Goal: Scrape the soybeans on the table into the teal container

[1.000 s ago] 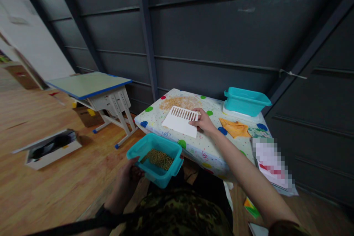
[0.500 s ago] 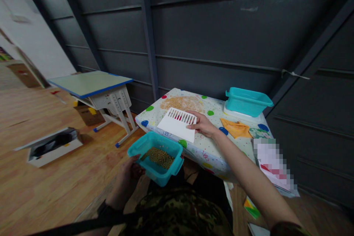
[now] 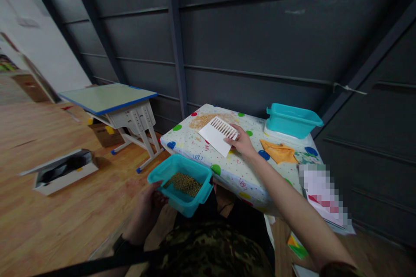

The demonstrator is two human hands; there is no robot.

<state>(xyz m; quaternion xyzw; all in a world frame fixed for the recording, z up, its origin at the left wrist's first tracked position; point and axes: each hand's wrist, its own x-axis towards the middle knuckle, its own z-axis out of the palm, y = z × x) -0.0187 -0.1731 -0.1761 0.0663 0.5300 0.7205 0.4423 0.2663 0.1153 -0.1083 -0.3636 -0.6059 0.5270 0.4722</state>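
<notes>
My left hand (image 3: 152, 201) grips the left end of a turquoise plastic basin (image 3: 204, 184), held just off the front edge of the table. Small greenish-brown beans (image 3: 186, 183) lie in the bottom of the basin. A white slotted scoop (image 3: 216, 137), flat with a row of long slots, is in my right hand (image 3: 239, 140), thumb on top. The scoop is over the patterned tablecloth (image 3: 224, 175), and its far edge overlaps a spread of pale beans and powder (image 3: 199, 122) in the view. Most of my left fingers are hidden by the basin.
A second turquoise basin (image 3: 292, 122) stands on something white at the table's back right. An orange cloth (image 3: 278, 151) lies before it, with papers (image 3: 325, 199) at the right edge. A green-topped desk (image 3: 108, 96) and an open white box (image 3: 66, 172) are on the left.
My right hand has moved the scoop away from the basin, a little up and right, and turned it. The basin in my left hand has shifted slightly left.
</notes>
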